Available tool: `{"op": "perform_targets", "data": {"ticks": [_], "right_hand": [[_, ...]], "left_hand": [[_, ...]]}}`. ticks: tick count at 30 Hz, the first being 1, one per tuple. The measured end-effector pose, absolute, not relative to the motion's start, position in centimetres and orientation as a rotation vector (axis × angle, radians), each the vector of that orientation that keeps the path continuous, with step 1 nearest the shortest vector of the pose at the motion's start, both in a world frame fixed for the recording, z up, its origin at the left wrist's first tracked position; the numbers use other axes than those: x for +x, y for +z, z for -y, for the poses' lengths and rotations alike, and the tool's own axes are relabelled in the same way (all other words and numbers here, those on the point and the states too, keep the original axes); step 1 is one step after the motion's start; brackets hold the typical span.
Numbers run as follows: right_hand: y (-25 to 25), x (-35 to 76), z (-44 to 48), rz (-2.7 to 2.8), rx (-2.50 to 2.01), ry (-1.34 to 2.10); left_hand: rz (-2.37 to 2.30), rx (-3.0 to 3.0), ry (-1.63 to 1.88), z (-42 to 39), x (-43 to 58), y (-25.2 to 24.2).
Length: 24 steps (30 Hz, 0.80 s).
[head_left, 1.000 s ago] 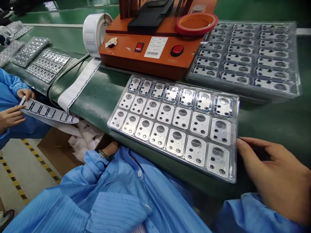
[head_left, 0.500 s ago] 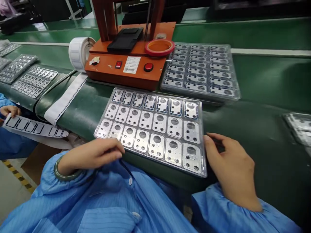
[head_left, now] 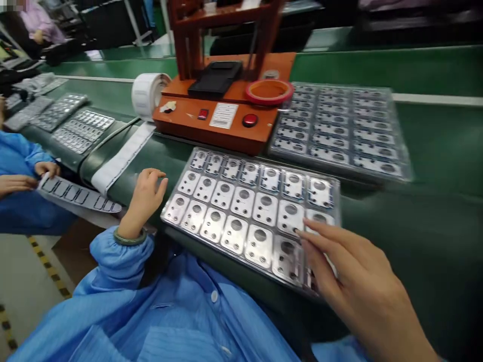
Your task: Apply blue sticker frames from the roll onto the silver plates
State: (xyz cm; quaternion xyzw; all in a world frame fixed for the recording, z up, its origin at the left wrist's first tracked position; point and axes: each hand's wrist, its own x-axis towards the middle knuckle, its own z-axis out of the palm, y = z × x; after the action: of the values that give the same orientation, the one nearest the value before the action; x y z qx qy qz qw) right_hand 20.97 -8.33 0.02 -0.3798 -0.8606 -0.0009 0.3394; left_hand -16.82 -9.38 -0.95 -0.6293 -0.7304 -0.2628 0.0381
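Hands open — right hand [head_left: 358, 286] over tray [head_left: 177, 182] corner, left hand [head_left: 145, 198] beside its edge.

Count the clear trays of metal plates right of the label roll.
2: near tray under the right hand, far tray beside the orange machine. More may lie out of view.

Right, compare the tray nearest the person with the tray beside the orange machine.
The near tray holds squarish silver pieces in three rows; the far tray holds long, narrow ones in many more rows. The right hand reaches over the near tray's corner, while no hand is at the far tray. Both are clear trays of holed metal-looking pieces on the green belt.
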Motion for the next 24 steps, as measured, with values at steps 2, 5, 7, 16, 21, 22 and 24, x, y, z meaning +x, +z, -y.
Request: {"op": "perform_targets", "data": {"ticks": [2,5,7,16,21,22,24], "right_hand": [[-0.5,19.9,8.1,2.269,-0.873,0.038],[-1.3,18.4,7.7,2.327,-0.762,0.114],[-1.8,17.5,7.4,2.358,-0.71,0.148],[-3.3,14.2,6.4,2.404,-0.61,0.214],[-3.2,13.9,6.3,2.413,-0.599,0.2],[-3.2,13.9,6.4,2.416,-0.601,0.204],[-3.0,13.9,6.5,2.41,-0.606,0.224]], "left_hand": [[2.344,-1.708,-0.872,10.2,-18.4,-2.0],[2.466,-1.377,-0.872,11.4,-21.4,-3.4],[2.516,-1.178,-0.854,12.0,-23.7,-4.1],[2.769,-0.839,-0.735,14.5,-31.3,-5.8],[2.842,-0.852,-0.664,14.4,-32.7,-4.6],[2.849,-0.872,-0.656,14.1,-33.0,-4.2],[2.85,-0.928,-0.643,13.2,-33.9,-3.4]]}}
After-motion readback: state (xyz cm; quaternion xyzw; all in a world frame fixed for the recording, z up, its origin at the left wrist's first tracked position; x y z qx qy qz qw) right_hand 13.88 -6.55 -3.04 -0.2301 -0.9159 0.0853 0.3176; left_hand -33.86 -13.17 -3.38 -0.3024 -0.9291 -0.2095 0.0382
